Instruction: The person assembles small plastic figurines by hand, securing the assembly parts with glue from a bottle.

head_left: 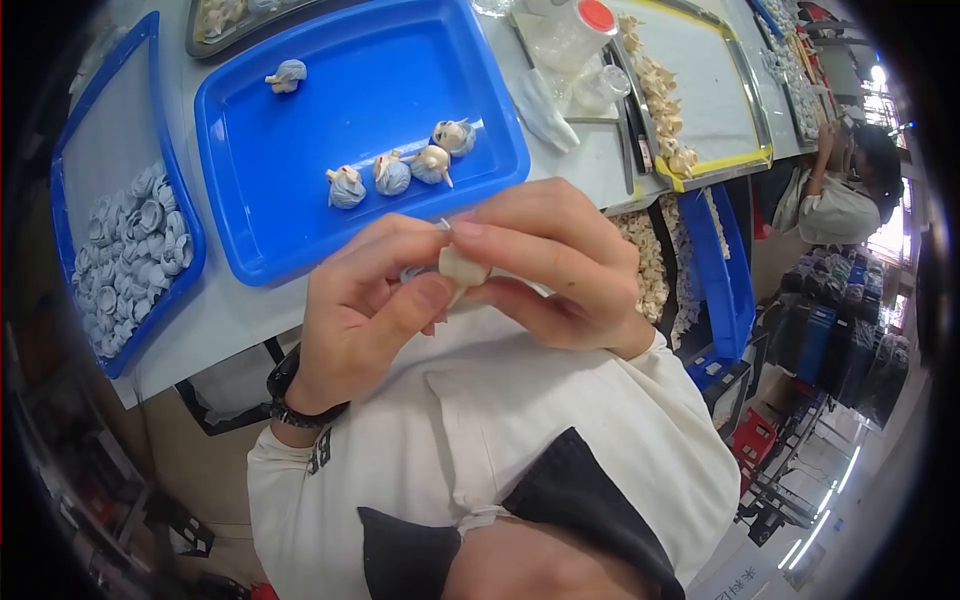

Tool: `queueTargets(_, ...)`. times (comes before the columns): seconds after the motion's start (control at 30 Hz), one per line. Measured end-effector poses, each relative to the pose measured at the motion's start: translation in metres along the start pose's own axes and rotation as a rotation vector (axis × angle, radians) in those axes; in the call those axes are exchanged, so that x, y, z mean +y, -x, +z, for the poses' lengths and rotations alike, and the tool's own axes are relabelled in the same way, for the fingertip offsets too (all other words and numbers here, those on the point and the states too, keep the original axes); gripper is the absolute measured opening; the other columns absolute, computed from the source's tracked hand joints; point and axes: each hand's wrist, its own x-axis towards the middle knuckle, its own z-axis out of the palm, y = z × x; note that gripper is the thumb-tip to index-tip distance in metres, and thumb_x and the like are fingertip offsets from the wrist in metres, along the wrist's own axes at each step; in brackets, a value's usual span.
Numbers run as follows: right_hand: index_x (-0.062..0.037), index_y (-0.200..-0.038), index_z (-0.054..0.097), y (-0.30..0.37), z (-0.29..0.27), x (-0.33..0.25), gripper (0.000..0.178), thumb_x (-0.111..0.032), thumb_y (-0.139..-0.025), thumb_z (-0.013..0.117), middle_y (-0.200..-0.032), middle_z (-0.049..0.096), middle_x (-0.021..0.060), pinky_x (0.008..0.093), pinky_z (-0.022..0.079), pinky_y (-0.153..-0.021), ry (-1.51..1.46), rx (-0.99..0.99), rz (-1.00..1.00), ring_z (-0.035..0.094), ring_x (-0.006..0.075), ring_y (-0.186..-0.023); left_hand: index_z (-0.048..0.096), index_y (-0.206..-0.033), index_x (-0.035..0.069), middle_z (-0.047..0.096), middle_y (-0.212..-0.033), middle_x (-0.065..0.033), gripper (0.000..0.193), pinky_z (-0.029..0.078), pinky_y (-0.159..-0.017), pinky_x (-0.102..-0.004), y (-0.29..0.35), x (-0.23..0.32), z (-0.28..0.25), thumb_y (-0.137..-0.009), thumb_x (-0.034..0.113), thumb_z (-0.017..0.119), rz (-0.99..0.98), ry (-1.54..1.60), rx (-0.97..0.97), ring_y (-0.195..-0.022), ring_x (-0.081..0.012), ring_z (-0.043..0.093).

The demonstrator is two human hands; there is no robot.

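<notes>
In front of my chest, both hands meet around a small cream-coloured moulded piece (463,268). My left hand (350,305) pinches it from the left between thumb and fingers. From the other side my right hand (565,265) grips it with thumb and fingertips. A bit of pale blue-grey shows by the left fingers; whether it belongs to the piece I cannot tell. Just beyond my hands is a blue tray (300,140). Several small cream and blue-grey figurines (391,174) lie in its near part, and a single figurine (288,76) lies at its far left.
At the left, another blue-rimmed tray (100,180) holds a heap of blue-grey shell-like parts (130,260). A yellow-edged tray (720,172) with cream pieces (658,90) stands at the right, beside a clear jar with a red lid (597,15). Farther right a co-worker (850,190) sits.
</notes>
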Motion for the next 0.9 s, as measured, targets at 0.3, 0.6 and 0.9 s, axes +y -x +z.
queueTargets(0.3, 0.0026, -0.095, 0.062, -0.011, -0.076, 0.030, 0.030, 0.000, -0.065, 0.067, -0.083, 0.062, 0.0107, 0.0269, 0.044, -0.069, 0.359, 0.628, 0.173, 0.058, 0.0182, -0.078, 0.042, -0.120, -0.003, 0.050, -0.104, -0.0116, 0.038, 0.047, -0.061, -0.0216, -0.013, 0.006, 0.014, -0.084, 0.007, 0.049, 0.111, 0.001, 0.549, -0.073, -0.0107, 0.053)
queueTargets(0.6, -0.0044, -0.091, 0.065, -0.011, -0.102, 0.062, 0.021, -0.005, -0.070, 0.062, -0.084, 0.062, 0.0081, 0.0270, 0.043, -0.070, 0.591, 0.098, 0.383, 0.056, 0.0170, -0.076, 0.035, -0.124, -0.004, 0.054, -0.103, -0.0190, 0.047, 0.048, -0.062, -0.0183, -0.005, 0.004, 0.005, -0.085, 0.017, 0.052, 0.008, 0.169, 0.284, -0.074, -0.0093, 0.056)
queueTargets(0.9, -0.0064, -0.091, 0.065, -0.012, -0.100, 0.068, 0.022, -0.007, -0.070, 0.062, -0.083, 0.061, 0.0078, 0.0296, 0.043, -0.070, 0.719, -0.015, 0.291, 0.053, 0.0219, -0.079, 0.041, -0.118, -0.005, 0.053, -0.109, -0.0197, 0.039, 0.048, -0.073, -0.0258, -0.004, 0.004, 0.004, -0.083, 0.007, 0.051, -0.013, 0.228, 0.233, -0.088, -0.0193, 0.058)
